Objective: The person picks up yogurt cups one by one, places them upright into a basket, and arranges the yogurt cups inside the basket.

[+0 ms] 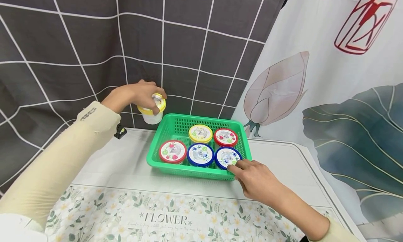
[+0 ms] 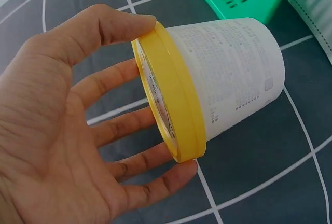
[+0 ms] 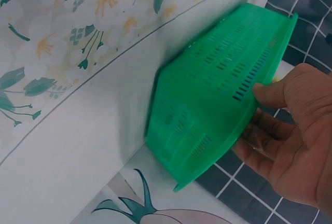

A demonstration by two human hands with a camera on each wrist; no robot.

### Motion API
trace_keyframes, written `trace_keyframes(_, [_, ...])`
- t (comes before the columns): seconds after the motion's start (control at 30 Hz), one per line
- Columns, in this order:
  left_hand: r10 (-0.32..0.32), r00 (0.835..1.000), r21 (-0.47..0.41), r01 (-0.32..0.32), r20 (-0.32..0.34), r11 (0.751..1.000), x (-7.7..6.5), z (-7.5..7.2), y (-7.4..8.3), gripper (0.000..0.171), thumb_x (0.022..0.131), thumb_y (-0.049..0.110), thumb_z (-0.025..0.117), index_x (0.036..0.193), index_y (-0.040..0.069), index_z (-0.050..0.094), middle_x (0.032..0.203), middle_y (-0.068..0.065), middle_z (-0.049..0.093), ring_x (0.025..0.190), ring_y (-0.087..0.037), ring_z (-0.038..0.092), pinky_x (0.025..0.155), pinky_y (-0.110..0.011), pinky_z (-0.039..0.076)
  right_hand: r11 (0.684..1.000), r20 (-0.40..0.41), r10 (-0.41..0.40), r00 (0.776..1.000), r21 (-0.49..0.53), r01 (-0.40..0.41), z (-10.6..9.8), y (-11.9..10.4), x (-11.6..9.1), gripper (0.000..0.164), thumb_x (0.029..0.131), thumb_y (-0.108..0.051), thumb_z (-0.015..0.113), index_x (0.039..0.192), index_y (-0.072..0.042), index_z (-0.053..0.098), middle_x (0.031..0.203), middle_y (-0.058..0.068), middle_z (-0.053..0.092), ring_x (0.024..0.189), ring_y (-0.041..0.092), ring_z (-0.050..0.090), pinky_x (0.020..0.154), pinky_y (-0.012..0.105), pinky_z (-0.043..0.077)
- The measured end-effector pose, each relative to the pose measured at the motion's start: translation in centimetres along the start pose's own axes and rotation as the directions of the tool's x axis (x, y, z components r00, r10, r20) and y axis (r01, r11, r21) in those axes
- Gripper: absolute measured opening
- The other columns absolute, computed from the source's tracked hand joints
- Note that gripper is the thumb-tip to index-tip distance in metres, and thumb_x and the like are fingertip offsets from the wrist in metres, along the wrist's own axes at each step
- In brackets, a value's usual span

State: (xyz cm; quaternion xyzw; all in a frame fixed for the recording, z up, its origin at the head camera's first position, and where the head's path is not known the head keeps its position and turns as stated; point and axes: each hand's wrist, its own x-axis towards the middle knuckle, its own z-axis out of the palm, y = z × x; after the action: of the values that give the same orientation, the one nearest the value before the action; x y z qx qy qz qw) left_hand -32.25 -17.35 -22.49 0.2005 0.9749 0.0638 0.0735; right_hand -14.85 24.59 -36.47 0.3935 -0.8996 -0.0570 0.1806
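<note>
Above the back left corner of the green basket point(image 1: 195, 171), my left hand point(image 1: 141, 95) grips a white tub with a yellow lid point(image 2: 228, 73) by its lid rim, thumb on one side and fingers round the other. The tub hangs in the air, tilted in the left wrist view. My right hand point(image 1: 256, 180) pinches the basket's front right rim; in the right wrist view the thumb point(image 3: 270, 95) lies on the outer wall. Inside the basket sit a yellow-lidded tub point(image 1: 200, 133), two red-lidded tubs point(image 1: 172, 151) and two blue-lidded tubs point(image 1: 200, 154).
The basket stands on a white table point(image 1: 119, 161) with a flower-print cloth point(image 1: 170, 219) along the front. A dark grid-pattern curtain point(image 1: 141, 35) hangs behind. A small black object point(image 1: 120, 131) is left of the basket, near the left forearm. A lotus-print curtain point(image 1: 283, 81) hangs at the right.
</note>
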Motion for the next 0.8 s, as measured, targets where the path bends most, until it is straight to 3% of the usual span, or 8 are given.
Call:
trace_keyframes(0.23, [0.045, 0.999, 0.005, -0.044, -0.007, 0.999, 0.4, 0.1, 1.4, 0.075, 0.083, 0.033, 0.084, 0.155, 0.02, 0.066, 0.152, -0.022, 0.059, 0.139, -0.046, 0.045, 0.106, -0.064, 0.057, 1.0, -0.005, 0.003, 1.0, -0.001, -0.004, 0.0, 0.0, 0.0, 0.039, 0.091, -0.001, 0.083, 0.126, -0.018, 0.077, 0.099, 0.0, 0.075, 0.091, 0.019, 0.072, 0.08, 0.04, 0.068])
trace_keyframes(0.47, [0.079, 0.997, 0.012, -0.079, 0.0, 0.997, 0.6, 0.3, 2.9, 0.074, 0.084, 0.032, 0.083, 0.156, 0.023, 0.067, 0.157, -0.02, 0.057, 0.142, -0.045, 0.043, 0.11, -0.066, 0.054, 1.0, 0.041, 0.011, 0.999, 0.0, -0.012, -0.1, 0.1, 0.1, 0.039, 0.092, -0.004, 0.084, 0.127, -0.018, 0.076, 0.102, 0.002, 0.076, 0.093, 0.02, 0.074, 0.087, 0.043, 0.07])
trace_keyframes(0.8, [0.115, 0.993, 0.007, -0.115, 0.004, 0.993, 1.8, 1.7, 4.4, 0.076, 0.084, 0.033, 0.085, 0.157, 0.025, 0.065, 0.161, -0.019, 0.055, 0.146, -0.045, 0.044, 0.115, -0.069, 0.054, 1.0, 0.045, 0.017, 0.999, 0.003, -0.017, -0.1, 0.0, 0.1, 0.038, 0.092, -0.004, 0.085, 0.127, -0.018, 0.076, 0.1, 0.001, 0.075, 0.09, 0.019, 0.071, 0.085, 0.042, 0.07])
